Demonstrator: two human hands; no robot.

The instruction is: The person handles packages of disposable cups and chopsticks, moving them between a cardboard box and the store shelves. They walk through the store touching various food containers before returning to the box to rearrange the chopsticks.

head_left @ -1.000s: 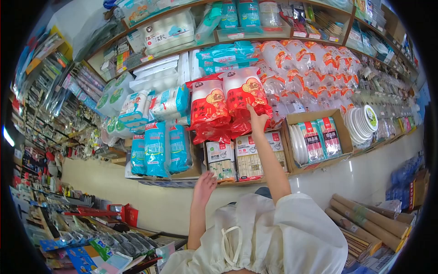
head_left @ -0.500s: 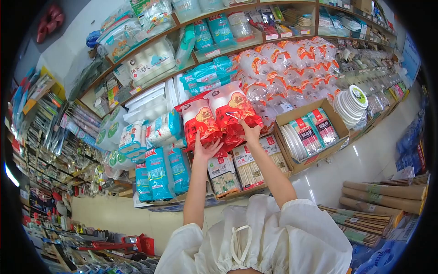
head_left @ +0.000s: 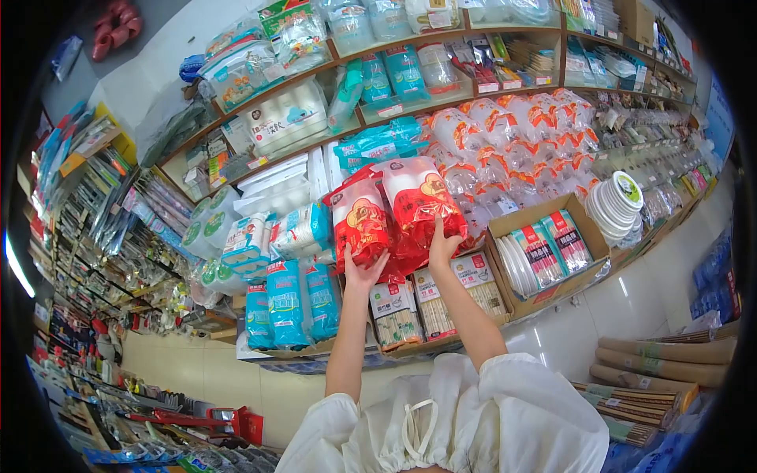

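Two red-and-clear packs of white paper cups lie side by side on the display. The left pack [head_left: 361,219] has its lower end against my left hand [head_left: 364,272], whose fingers and thumb cup it. My right hand [head_left: 443,248] grips the lower end of the right pack [head_left: 422,199], its fingertips partly hidden by the crinkled red wrapper. Just below the hands stand packs of bamboo chopsticks [head_left: 397,317] in an open carton. Blue packs [head_left: 288,303] stand upright left of my left forearm.
Right of my hands, a cardboard box [head_left: 587,268] holds white plates and pink-labelled packs. Stacked white bowls [head_left: 617,209] are beyond it. Bagged clear items with orange print [head_left: 505,138] fill the display behind. Shelves [head_left: 441,94] rise at the back; rolled mats [head_left: 666,359] lie lower right.
The whole view has shifted slightly, so the display sits a little further right and lower. Both hands stay at the lower ends of the two cup packs.
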